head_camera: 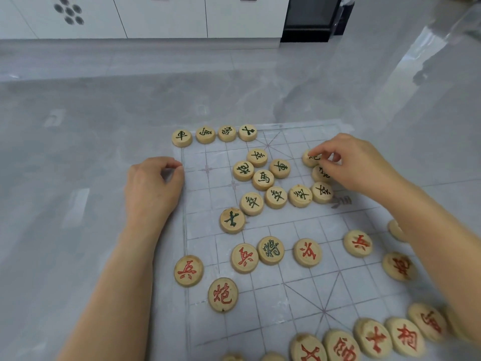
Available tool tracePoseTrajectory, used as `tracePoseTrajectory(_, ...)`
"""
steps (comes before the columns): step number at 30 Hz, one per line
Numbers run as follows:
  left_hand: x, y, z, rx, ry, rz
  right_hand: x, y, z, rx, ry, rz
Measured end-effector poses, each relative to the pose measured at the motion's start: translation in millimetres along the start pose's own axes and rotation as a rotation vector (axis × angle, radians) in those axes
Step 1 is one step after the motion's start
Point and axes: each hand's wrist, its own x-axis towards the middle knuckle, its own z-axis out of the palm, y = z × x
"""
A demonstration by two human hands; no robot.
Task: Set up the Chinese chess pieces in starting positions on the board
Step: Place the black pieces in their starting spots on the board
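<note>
— So where do the pieces stand?
— Four green-lettered discs sit in a row (214,134) along the far edge of the board (364,287), starting at its far left corner. A loose cluster of green pieces (270,183) lies in the far half, touching one another, not on the line crossings. One green disc (270,250) has strayed among the red ones on the near half.
— And the red side?
— Red soldiers are scattered: one (188,270) at the left border, another (244,258) beside the stray green disc, one (357,243) further right. A red cannon (223,294) lies near the left border. A curved line of red pieces (372,337) runs along the near right corner, touching edge to edge.
— What are the hands doing?
— The right hand (356,162) reaches over the far right part of the board, thumb and forefinger pinched on the rim of a green-lettered piece (309,158); whether it is lifted off the surface I cannot tell. The left hand (153,186) rests at the board's left border, fingers curled in with the tips together, holding nothing.
— What is underneath?
— A thin translucent sheet is the board, laid flat on a grey marbled floor (78,152). White cabinets (156,16) stand at the back.
</note>
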Motion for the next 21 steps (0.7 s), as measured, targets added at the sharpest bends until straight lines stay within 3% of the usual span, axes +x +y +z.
tracePoseTrajectory(9, 0.4, 0.4, -0.9, -0.015, 0.005, 0.01, -34.8, -21.6, 2.1, 0.053, -0.063, -0.119)
tracePoseTrajectory(15, 0.8, 0.0, 0.3, -0.017, 0.003, -0.005, -39.1, -4.2, -18.5, 0.012, 0.019, 0.052)
tracePoseTrajectory(18, 1.2, -1.9, 0.5, -0.04, -0.008, -0.006, -50.7, -7.1, -18.8, 0.084, -0.065, 0.049)
tracePoseTrajectory(21, 0.8, -0.8, 0.3, -0.039, -0.008, 0.001, -72.5, -30.3, -3.7, 0.184, -0.222, -0.115)
